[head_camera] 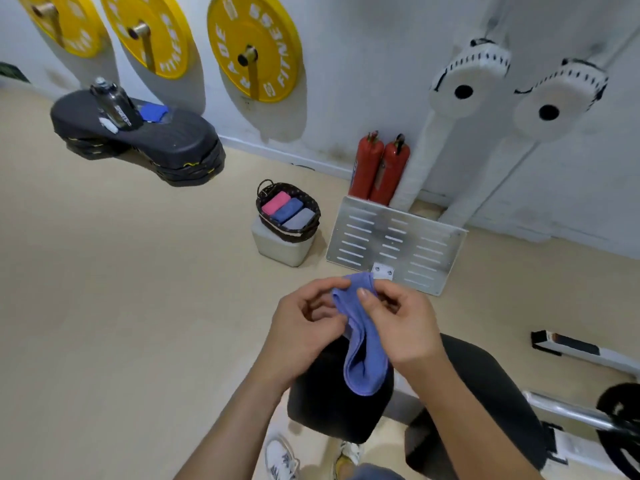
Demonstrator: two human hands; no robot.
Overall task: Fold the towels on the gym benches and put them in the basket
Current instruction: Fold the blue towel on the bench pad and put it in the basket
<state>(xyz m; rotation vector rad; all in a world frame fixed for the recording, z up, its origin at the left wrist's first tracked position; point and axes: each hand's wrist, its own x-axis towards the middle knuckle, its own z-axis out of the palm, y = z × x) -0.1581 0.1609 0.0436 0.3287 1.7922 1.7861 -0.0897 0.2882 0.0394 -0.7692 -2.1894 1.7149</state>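
Pinched at top between left hand and right hand: doubled purple towel, hanging lengthwise; wicker basket ahead, leftward.

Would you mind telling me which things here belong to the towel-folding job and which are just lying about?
Job: purple towel, pinched by left hand and right hand; basket holding pink towel, blue towel, grey towel; bench.
Lying about: weight plates, fire extinguishers, water bottle, metal plate.
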